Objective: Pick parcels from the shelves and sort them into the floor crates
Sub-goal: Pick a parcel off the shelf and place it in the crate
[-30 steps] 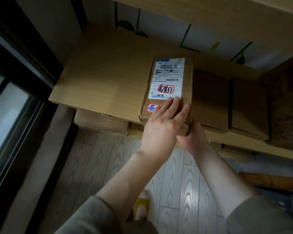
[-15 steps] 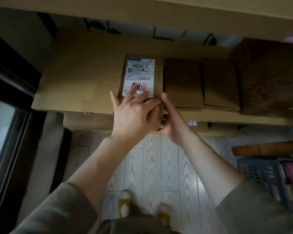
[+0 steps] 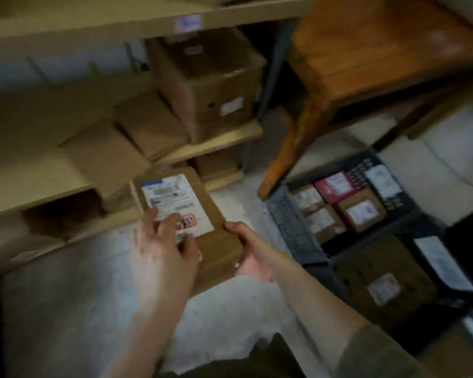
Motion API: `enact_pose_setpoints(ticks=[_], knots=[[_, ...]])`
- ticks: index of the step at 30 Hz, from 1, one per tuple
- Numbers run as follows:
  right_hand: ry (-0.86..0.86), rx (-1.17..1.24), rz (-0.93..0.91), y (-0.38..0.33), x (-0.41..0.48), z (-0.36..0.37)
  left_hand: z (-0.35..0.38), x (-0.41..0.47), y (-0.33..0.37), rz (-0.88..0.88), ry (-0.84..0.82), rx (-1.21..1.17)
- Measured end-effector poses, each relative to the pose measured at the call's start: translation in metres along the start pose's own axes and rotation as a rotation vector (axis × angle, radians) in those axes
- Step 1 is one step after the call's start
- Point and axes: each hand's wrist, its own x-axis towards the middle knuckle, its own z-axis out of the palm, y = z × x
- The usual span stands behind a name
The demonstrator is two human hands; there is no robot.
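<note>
The parcel is off the shelves and in both hands, held over the pale floor in front of the lower shelf's front edge. It is a flat brown cardboard box, tilted, with a white shipping label on its upper face and a red-bordered stamp near the label's lower end.

The left hand lies on top of the box — its fingers are spread over the label's near end, pressing down on it. The right hand cups the box from its right side and underneath, fingers curled around the edge, so the two hands are clamped on the parcel between them.

Behind, the shelves carry several flat brown boxes and one taller carton at the right end of the middle shelf. To the right, a wooden stool stands over the floor. Beside its leg sits a dark floor crate holding small labelled parcels — one of them pink. A second dark crate just nearer holds a larger brown box. Everything is motion-blurred.
</note>
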Motion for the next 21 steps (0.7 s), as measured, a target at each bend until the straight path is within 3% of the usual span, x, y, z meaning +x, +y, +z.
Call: enact_pose_setpoints(ticks=[4,7,11,15,18,21], knots=[[0.251,0.248,-0.106,-0.007,-0.079,-0.104,0.085,-0.027,0.100,0.057,-0.205,-0.119],[0.378,0.330,-0.219,-0.004,-0.117,-0.172,0.142,-0.032,0.157,-0.031,-0.407,-0.155],[0.449,0.438,-0.335,0.000,-0.128,-0.245,0.216,-0.031,0.204,0.069,-0.655,-0.192],[0.608,0.505,-0.375,-0.008,-0.110,-0.302,0.289,-0.011,0.230,0.135,-0.787,-0.211],[0.722,0.561,-0.342,-0.031,-0.082,-0.349,0.355,0.018,0.250,0.038,-0.916,-0.156],[0.811,0.521,-0.365,-0.068,-0.043,-0.402,0.425,0.061,0.272,-0.123,-0.922,-0.178]])
